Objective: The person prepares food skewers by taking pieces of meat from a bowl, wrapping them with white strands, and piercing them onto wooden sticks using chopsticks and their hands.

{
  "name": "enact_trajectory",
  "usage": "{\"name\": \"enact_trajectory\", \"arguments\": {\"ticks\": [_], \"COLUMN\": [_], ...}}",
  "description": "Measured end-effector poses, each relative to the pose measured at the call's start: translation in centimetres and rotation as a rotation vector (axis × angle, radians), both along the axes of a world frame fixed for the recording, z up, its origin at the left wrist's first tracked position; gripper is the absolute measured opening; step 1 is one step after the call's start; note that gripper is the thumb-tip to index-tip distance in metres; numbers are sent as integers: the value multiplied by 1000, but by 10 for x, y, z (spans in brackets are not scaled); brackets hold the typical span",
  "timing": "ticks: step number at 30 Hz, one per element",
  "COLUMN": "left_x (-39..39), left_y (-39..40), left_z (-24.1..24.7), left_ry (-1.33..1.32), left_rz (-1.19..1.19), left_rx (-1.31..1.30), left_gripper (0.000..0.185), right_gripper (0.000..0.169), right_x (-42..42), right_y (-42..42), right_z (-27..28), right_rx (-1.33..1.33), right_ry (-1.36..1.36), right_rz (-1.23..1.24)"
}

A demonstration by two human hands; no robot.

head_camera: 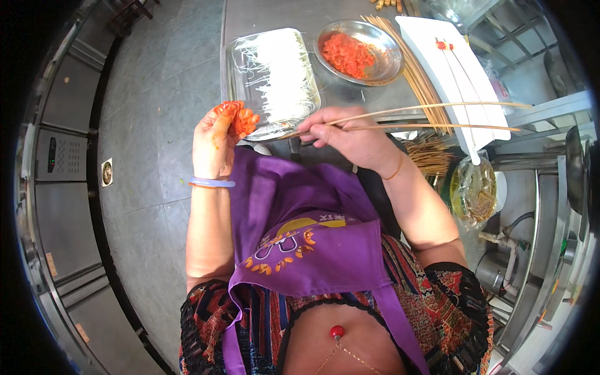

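My left hand (224,125) is raised at the left of the glass tray, its fingers curled and coated in orange-red marinade. Whether a piece of food sits among those fingers, I cannot tell. My right hand (344,133) grips two thin bamboo skewers (450,125) near one end. Their long ends spread apart to the right, and the short ends point towards my left hand. Beyond my hands lies a clear rectangular tray (243,89) with fine white strands (286,70). To its right, a steel bowl (389,51) holds red marinated food (347,54), perhaps meat.
Loose bamboo skewers (422,84) lie beside the bowl. A white tray (431,35) carries two skewers with a red piece (444,45) across them. Below are a skewer bundle (429,157) and a plastic-covered container (476,192). Steel cabinets (65,201) line the left.
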State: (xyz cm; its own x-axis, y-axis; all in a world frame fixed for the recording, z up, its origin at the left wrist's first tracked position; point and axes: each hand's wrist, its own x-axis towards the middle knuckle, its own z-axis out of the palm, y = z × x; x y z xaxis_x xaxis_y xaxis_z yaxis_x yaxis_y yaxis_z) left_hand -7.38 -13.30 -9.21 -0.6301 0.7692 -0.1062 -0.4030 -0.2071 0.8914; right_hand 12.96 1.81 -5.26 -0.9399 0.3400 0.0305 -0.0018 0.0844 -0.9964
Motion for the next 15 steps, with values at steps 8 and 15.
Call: {"name": "enact_trajectory", "arguments": {"ticks": [8,15], "left_x": [2,2], "left_y": [2,4], "left_z": [0,0], "left_ry": [-17,-43], "left_rz": [16,-10], "left_rx": [-16,-2], "left_gripper": [24,23], "right_gripper": [20,20], "right_x": [-9,-16], "right_y": [21,44], "right_z": [-2,0], "right_rx": [-27,-203], "right_ry": [-83,-72], "right_rz": [-130,-141]}}
